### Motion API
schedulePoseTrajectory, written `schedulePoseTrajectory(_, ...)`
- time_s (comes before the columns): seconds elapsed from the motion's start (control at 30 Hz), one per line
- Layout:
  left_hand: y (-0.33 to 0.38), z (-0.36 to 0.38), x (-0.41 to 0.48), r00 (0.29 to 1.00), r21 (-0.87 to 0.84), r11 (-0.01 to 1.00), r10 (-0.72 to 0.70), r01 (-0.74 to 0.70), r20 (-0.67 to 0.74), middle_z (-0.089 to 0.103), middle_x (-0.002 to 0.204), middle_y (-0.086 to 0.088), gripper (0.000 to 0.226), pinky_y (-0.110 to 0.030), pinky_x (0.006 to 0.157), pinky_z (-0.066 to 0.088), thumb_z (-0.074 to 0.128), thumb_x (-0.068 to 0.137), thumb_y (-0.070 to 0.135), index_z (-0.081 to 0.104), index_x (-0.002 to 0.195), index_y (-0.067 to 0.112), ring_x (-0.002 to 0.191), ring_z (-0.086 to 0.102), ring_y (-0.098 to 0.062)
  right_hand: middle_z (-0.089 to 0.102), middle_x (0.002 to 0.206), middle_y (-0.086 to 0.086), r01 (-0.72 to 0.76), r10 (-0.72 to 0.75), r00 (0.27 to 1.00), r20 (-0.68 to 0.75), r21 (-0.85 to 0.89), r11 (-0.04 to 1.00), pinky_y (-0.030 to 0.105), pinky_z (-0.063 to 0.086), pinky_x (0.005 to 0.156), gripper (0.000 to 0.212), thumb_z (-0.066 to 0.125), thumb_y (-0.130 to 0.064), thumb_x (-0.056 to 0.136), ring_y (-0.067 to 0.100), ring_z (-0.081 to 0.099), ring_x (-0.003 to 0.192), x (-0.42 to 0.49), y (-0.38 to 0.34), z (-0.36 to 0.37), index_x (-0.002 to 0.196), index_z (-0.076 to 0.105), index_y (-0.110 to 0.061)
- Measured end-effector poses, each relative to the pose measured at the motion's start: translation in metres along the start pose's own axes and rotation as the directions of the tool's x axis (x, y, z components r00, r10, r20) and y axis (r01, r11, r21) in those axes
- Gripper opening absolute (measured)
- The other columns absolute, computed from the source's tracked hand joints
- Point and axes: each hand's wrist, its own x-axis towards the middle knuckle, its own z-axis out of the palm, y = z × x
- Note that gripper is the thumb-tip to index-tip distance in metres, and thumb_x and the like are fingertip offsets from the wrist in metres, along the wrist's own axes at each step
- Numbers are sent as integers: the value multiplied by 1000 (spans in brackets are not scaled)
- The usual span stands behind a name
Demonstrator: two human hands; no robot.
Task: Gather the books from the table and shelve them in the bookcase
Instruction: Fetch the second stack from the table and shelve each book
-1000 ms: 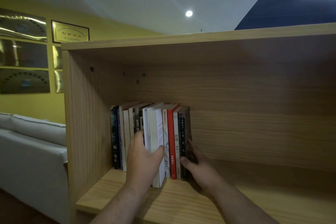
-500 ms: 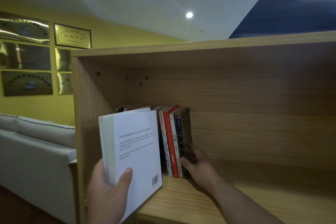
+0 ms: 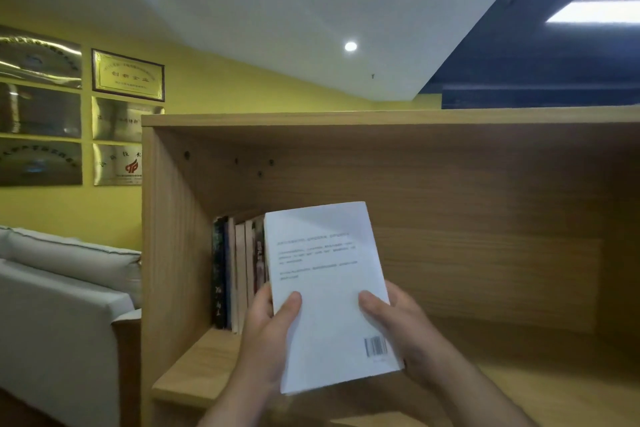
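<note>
I hold a white book with both hands in front of the wooden bookcase, its back cover with a barcode facing me. My left hand grips its left edge, thumb on the cover. On the right edge my right hand holds it the same way. Behind the book, a row of upright books stands at the left end of the shelf; the white book hides the right part of that row.
The shelf board stretches to the right of the row. A grey sofa stands left of the bookcase. Framed plaques hang on the yellow wall above it.
My left hand pulled the white book out of the row and moved it rightward in front of the shelf. My right hand left the row's right end and took the book's right edge.
</note>
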Motion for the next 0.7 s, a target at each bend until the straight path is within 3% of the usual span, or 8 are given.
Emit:
schedulePoseTrajectory(0.1, -10, 3, 16, 968, 283, 959, -75, 4, 240, 73, 112, 9, 23, -41, 95, 54, 45, 101, 44, 61, 116, 38, 105, 69, -14, 78, 109, 16, 99, -93, 982, -163, 32, 995, 45, 62, 73, 80, 94, -47, 57, 38, 77, 94, -17, -5, -21, 121, 65, -9)
schedulePoseTrajectory(0.13, -16, -3, 23, 958, 487, 869, -64, -84, 280, 69, 115, 13, 24, -37, 98, 51, 43, 101, 48, 61, 115, 41, 108, 64, -7, 79, 106, 14, 109, -106, 965, -239, -1, 994, 45, 62, 70, 75, 94, -48, 58, 36, 77, 91, -22, -5, -27, 119, 66, -12)
schedulePoseTrajectory(0.2, -31, -17, 37, 953, 793, 552, 15, -259, 301, 58, 115, 21, 15, -32, 103, 47, 45, 99, 50, 55, 111, 46, 110, 53, 0, 79, 102, 9, 116, -150, 916, -372, -112, 987, 41, 61, 64, 42, 82, -32, 79, 31, 77, 87, -30, -7, -37, 115, 64, -18)
schedulePoseTrajectory(0.27, -38, -22, 41, 949, 852, 426, 62, -304, 308, 50, 110, 25, 12, -33, 107, 45, 50, 97, 50, 50, 109, 50, 110, 46, 1, 74, 100, 3, 88, -202, 855, -478, -251, 964, 35, 58, 60, 21, 75, -23, 89, 24, 74, 85, -31, -8, -41, 105, 61, -23)
schedulePoseTrajectory(0.37, -43, -20, 41, 937, 873, 341, 117, -349, 329, 44, 127, 22, 39, -35, 115, 37, 55, 90, 52, 47, 128, 48, 121, 38, -1, 69, 94, -1, -9, -270, 787, -555, -447, 894, 28, 56, 52, 21, 76, -25, 89, 13, 68, 79, -20, 2, -36, 96, 56, -24)
schedulePoseTrajectory(0.5, -47, -23, 44, 945, 882, 346, 177, -321, 275, 9, 163, 15, 78, -43, 126, 16, 50, 89, 59, 13, 157, 43, 151, 7, -12, 66, 91, -8, -57, -298, 744, -599, -501, 864, 45, 64, 66, 28, 78, -31, 86, 14, 68, 80, 3, 21, -14, 101, 55, -28)
schedulePoseTrajectory(0.57, -47, -21, 44, 949, 873, 373, 150, -313, 276, -6, 165, 18, 85, -45, 126, 10, 53, 90, 59, 2, 157, 46, 154, -7, -13, 66, 92, -6, -41, -296, 768, -568, -505, 862, 43, 63, 69, 29, 77, -29, 86, 13, 66, 80, 15, 26, -2, 104, 54, -29)
schedulePoseTrajectory(0.7, -48, -22, 47, 946, 856, 403, 156, -322, 283, -15, 164, 21, 90, -45, 127, 9, 56, 89, 56, -5, 155, 49, 153, -13, -9, 64, 102, -8, -33, -218, 885, -410, -525, 850, 37, 64, 77, 48, 80, -29, 80, 10, 67, 91, 36, 42, 20, 116, 48, -32)
